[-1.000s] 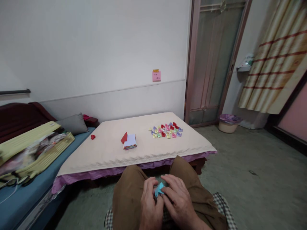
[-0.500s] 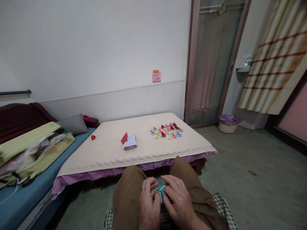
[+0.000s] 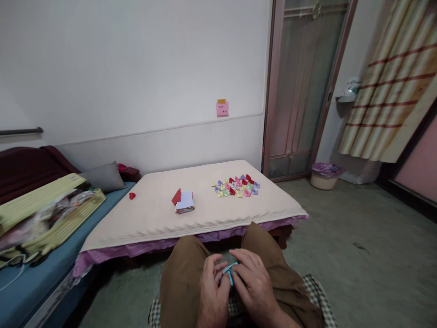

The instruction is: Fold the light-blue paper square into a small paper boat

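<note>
A small folded piece of turquoise paper (image 3: 230, 269) is pinched between my two hands, over the gap between my knees. My left hand (image 3: 214, 288) grips its left side with thumb and fingers. From the right, my right hand (image 3: 254, 283) closes on the same paper, its fingertips covering part of it. On the cream-covered bed, a stack of square paper (image 3: 186, 201) has a lilac sheet on top, with a red sheet (image 3: 176, 197) leaning at its left. Several small folded papers (image 3: 235, 186) in many colours lie in a group to the right.
A red folded piece (image 3: 132, 196) lies near the bed's left edge. Further left, a blue couch (image 3: 56, 248) holds a grey pillow (image 3: 108, 177) and a yellow-green bag (image 3: 85, 214). A lined bin (image 3: 322, 181) stands beside the glass door (image 3: 303, 91).
The turquoise paper has turned slightly between my fingers, and its folded edges show at a different angle. My hands have shifted only a little.
</note>
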A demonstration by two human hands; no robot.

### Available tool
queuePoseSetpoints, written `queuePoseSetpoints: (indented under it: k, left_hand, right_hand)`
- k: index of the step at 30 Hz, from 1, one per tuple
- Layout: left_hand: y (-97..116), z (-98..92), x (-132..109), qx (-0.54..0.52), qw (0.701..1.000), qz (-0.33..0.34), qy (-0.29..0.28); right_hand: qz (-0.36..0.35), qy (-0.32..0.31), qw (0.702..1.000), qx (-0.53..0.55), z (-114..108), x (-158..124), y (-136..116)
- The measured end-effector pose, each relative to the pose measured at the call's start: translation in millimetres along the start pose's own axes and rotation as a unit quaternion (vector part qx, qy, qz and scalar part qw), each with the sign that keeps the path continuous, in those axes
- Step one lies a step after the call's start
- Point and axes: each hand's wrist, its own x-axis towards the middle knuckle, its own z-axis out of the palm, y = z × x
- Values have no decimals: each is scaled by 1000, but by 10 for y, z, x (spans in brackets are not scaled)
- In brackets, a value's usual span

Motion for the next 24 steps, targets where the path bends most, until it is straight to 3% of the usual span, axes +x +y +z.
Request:
queuePoseSetpoints:
  k: [5,8,14,18,24]
  left_hand:
    - [-36,64,-6,-12,999,-32,-1]
    - [-63,71,13,-34,999,-33,12]
    - [-10,-59,109,-48,997,-49,29]
    - [23,-110,154,-52,997,-63,4]
    - [1,-96,143,-46,996,-76,-9]
  right_hand:
    - [62,3,998,30,31,-6,35]
    - [111,-29,991,63,31,1,14]
    - [213,-111,943,230,-108,129,-59]
    - [220,-126,920,298,-142,191,-31]
    - [193,-105,931,291,4,95,32]
